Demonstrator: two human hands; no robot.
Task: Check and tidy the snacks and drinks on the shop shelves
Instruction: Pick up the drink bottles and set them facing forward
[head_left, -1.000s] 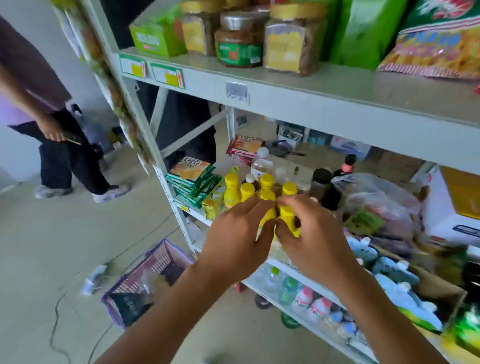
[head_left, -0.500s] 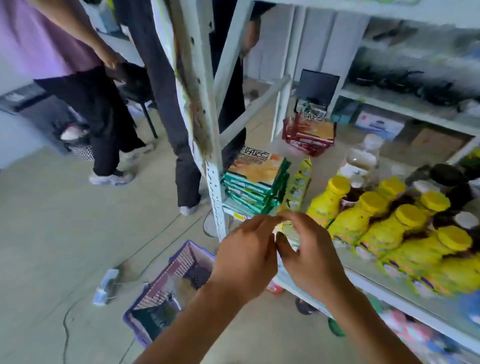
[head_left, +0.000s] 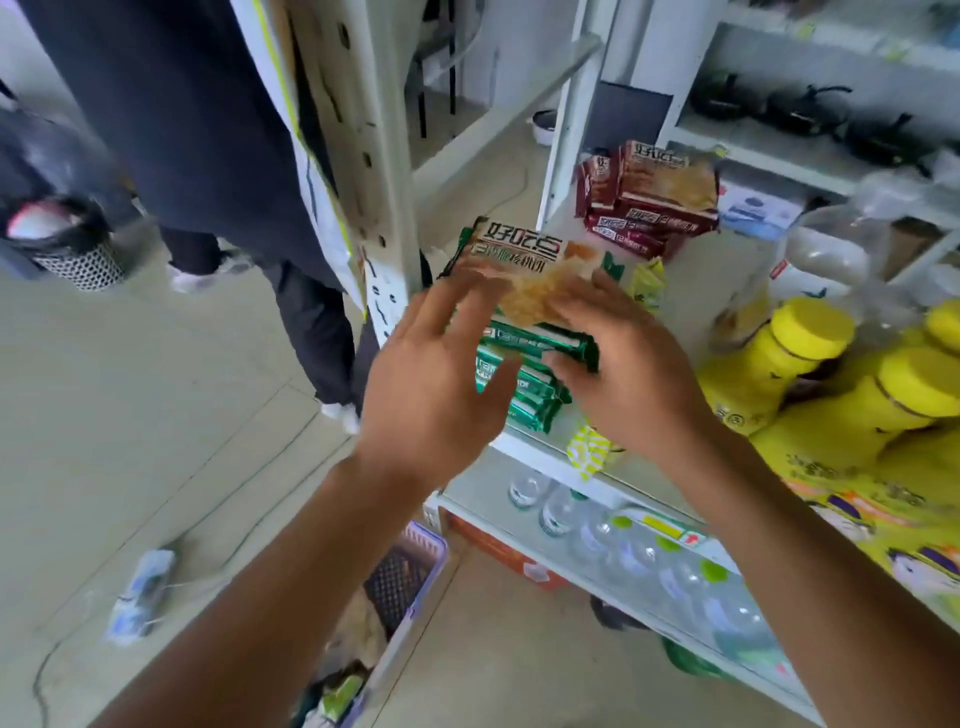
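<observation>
Centre frame: packet stack (head_left: 530, 296) lies crosswise between left hand (head_left: 431, 379), fingers (head_left: 447, 306) splayed loose, and right hand (head_left: 634, 369), grip unclear.

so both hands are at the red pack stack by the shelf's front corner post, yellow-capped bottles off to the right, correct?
Not quite. In the head view the left hand and right hand are at the green pack stack; the red pack stack sits further back, untouched. The front corner post and the yellow-capped bottles to the right are as you say.
</observation>
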